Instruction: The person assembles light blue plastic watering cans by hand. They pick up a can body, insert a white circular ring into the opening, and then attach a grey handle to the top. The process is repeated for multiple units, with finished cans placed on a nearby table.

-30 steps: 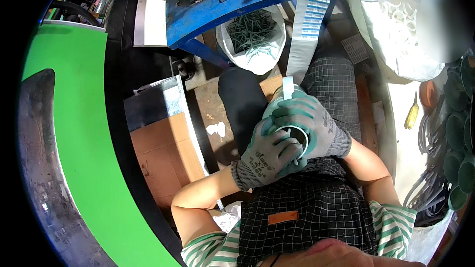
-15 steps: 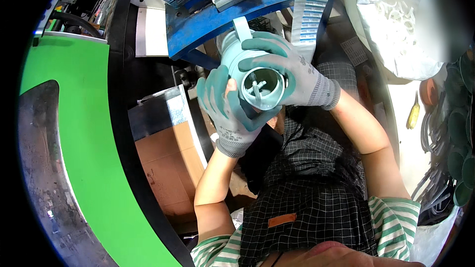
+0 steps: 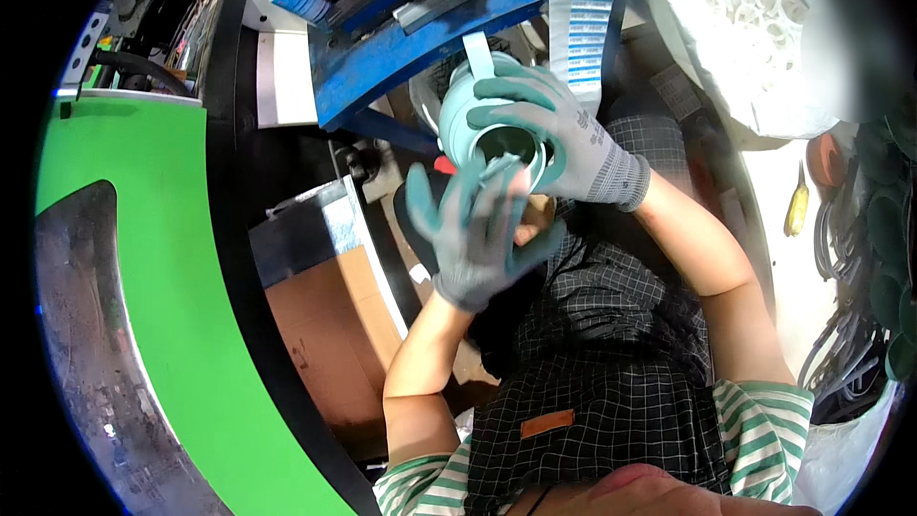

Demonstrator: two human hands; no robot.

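A pale mint-green plastic jug-like vessel (image 3: 460, 107) with a strap-like handle (image 3: 479, 54) is tilted so its round opening faces me. My right hand (image 3: 564, 129), in a grey and green glove, is wrapped around its right side and grips it. In front of the opening's lower edge is my left hand (image 3: 482, 234), gloved alike and smeared by motion. Its fingers are spread, the thumb stretched to the right, and one bare fingertip shows at the opening. Whether those fingertips touch the rim is unclear; they cover part of the vessel's inside.
Beyond the vessel stands a blue metal bench (image 3: 420, 53) with a label strip (image 3: 578, 33) over its edge. A white bag (image 3: 755, 57) of white plastic rings and a yellow-handled tool (image 3: 798, 205) lie right. Left are a cardboard box (image 3: 330, 325) and a green panel (image 3: 162, 258).
My left hand has let go of the vessel's left side and moved right and down, in front of the opening. My right hand keeps its grip. The view has shifted slightly.
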